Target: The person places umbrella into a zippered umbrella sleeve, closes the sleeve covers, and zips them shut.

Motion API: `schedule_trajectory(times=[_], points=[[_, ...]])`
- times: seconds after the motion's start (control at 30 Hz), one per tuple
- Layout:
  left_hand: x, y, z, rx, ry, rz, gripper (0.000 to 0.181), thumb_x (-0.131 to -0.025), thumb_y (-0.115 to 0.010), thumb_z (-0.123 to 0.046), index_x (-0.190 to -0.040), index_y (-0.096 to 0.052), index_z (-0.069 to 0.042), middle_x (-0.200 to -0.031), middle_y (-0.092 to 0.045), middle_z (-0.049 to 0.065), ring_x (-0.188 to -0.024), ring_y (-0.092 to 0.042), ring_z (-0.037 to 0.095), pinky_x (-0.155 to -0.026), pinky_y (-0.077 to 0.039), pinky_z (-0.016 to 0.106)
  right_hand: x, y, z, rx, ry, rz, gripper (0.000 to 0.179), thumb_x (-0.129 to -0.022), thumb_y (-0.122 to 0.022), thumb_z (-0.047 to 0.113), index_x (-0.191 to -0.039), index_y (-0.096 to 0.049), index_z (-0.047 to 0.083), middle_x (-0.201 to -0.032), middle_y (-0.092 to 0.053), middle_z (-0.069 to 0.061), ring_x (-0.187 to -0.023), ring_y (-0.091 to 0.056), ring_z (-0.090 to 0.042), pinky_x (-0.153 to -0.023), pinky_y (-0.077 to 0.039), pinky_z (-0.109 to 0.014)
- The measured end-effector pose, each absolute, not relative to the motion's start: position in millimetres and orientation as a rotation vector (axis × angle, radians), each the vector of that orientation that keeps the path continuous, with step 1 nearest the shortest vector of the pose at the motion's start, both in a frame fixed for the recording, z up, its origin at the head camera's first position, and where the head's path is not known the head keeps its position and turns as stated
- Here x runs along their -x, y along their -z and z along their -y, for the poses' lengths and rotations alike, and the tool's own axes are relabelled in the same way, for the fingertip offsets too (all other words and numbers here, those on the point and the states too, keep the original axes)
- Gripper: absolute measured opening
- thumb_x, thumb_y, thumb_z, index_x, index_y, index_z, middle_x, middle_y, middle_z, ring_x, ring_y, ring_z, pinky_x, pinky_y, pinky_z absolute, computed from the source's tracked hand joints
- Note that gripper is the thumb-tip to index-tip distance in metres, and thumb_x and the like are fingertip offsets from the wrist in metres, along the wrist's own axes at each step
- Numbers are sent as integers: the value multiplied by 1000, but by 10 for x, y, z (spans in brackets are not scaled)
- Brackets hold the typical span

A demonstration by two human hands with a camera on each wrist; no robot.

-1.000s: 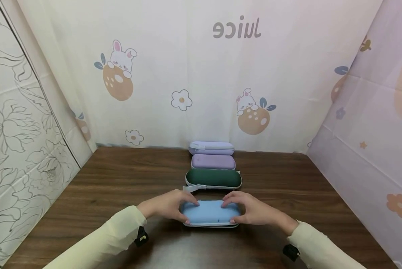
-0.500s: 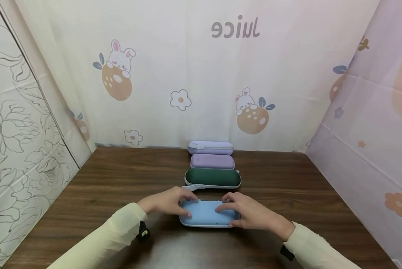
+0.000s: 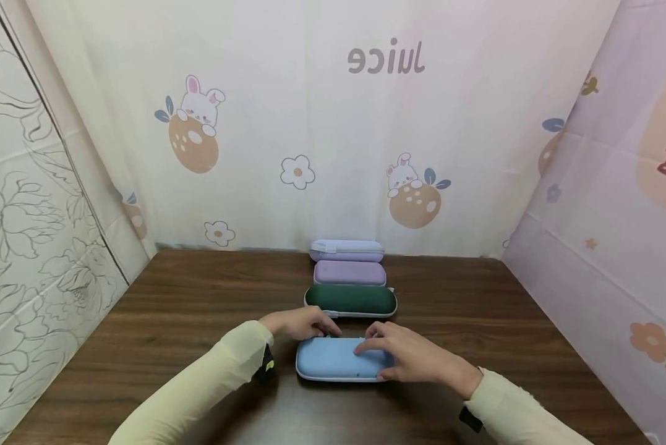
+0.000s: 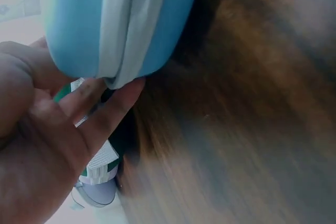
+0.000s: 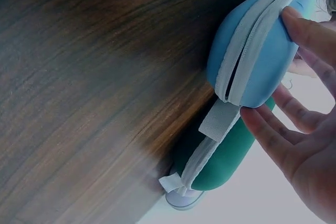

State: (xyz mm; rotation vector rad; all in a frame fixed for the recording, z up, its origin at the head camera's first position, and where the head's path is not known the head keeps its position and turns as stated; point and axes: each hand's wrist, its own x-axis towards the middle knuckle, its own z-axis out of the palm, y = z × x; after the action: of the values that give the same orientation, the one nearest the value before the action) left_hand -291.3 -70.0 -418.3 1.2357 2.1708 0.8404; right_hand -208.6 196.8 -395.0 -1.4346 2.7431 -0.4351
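A light blue zip-up glasses case [image 3: 326, 361] lies flat on the table near the front, its pale zip band running round the side. My left hand [image 3: 302, 322] reaches over its back left corner; in the left wrist view its fingertips touch the zip band at the end of the blue case [image 4: 76, 24]. At the other end my right hand [image 3: 413, 356] holds the case, thumb at the front edge, fingers on the top and back. The right wrist view shows a narrow gap in the zip of the blue case [image 5: 265, 61], with a grey strap [image 5: 220, 119] below.
Behind it stand a dark green case [image 3: 352, 300], a purple case [image 3: 349, 272] and a lilac case [image 3: 346, 250] in a row back to the curtain [image 3: 255, 123]. The dark wooden table [image 3: 210, 290] extends to both sides.
The blue case's lid has come down, and the dark gap along its front edge is gone. My left hand has moved from the left end to the back edge; the right hand stays on the case.
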Motion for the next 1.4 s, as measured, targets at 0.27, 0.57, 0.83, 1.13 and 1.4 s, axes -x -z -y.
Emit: schedule_trajectory(times=[0.27, 0.57, 0.83, 1.13, 1.4], points=[[2965, 4137, 665, -1295, -680, -2259, 23, -90, -58, 6, -107, -71, -2, -103, -69, 3, -92, -60, 6, -78, -47, 17, 2093, 3925, -1933, 1371, 417, -2726, 46, -77, -81, 28, -120, -63, 27, -113, -52, 3, -99, -52, -11, -81, -47, -34], [2909, 4096, 680, -1306, -454, -2487, 11, -92, -63, -8, -93, -73, -12, -88, -66, -7, -79, -57, 2, -72, -48, 19, 2157, 3972, -1751, 1505, 295, -2772, 35, -82, -72, 45, -109, -62, 24, -106, -54, 6, -96, -49, -9, -80, -46, -29], [2865, 4112, 722, -1449, -297, -2600, 10, -92, -64, -13, -89, -72, -17, -86, -66, -10, -77, -58, 2, -70, -48, 21, 2146, 4042, -1612, 1609, 119, -2788, 48, -88, -64, 46, -134, -55, 34, -126, -56, -1, -103, -52, -18, -79, -46, -36], [2828, 4192, 819, -1622, -174, -2713, 11, -93, -63, -18, -90, -73, -21, -89, -66, -11, -80, -60, 1, -69, -48, 20, 2126, 4056, -1623, 1539, 181, -2796, 49, -87, -67, 44, -134, -54, 36, -120, -58, -3, -98, -52, -18, -77, -45, -34], [2808, 4214, 885, -1843, 93, -2775, 15, -92, -64, -17, -96, -77, -22, -88, -67, -9, -78, -61, 2, -67, -49, 19, 2142, 4059, -1618, 1499, 176, -2806, 48, -87, -67, 43, -133, -55, 38, -119, -59, -4, -96, -52, -18, -76, -45, -36]])
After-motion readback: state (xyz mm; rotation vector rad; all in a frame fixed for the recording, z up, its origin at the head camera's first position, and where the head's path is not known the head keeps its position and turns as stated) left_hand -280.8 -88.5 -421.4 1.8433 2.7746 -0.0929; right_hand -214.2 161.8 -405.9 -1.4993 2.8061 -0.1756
